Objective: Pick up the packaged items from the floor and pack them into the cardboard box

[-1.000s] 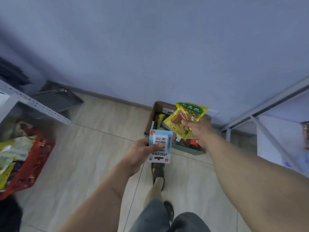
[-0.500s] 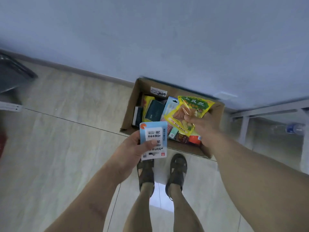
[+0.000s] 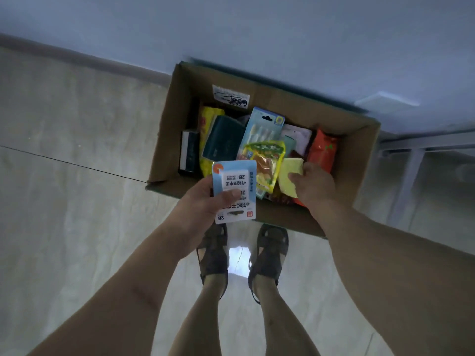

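**Two packets held over the open cardboard box**

The person stands at the near edge of the cardboard box (image 3: 359,160), which sits on the tiled floor (image 3: 77,150) with its far edge against the wall (image 3: 231,27). Both sandalled feet (image 3: 241,255) are just short of the box's near wall.

The left hand (image 3: 205,204) holds a light-blue pencil card (image 3: 234,191) printed "2B", thumb curled across its front and fingers behind it; the card hangs over the near edge of the box, towards its left half.

The right hand (image 3: 314,185) pinches a yellow-green snack packet (image 3: 267,163) by a folded yellow corner, fingers curled round it. The packet is low inside the box near the near edge; whether it touches the goods beneath cannot be told.

In the box already: a toothbrush pack (image 3: 262,129) in the middle, a dark teal case (image 3: 223,140) left of it, a yellow bag (image 3: 208,116) and a black carton (image 3: 189,150) along the left wall, an orange packet (image 3: 322,150) by the right wall. A white label (image 3: 230,96) is stuck on the far inside wall.
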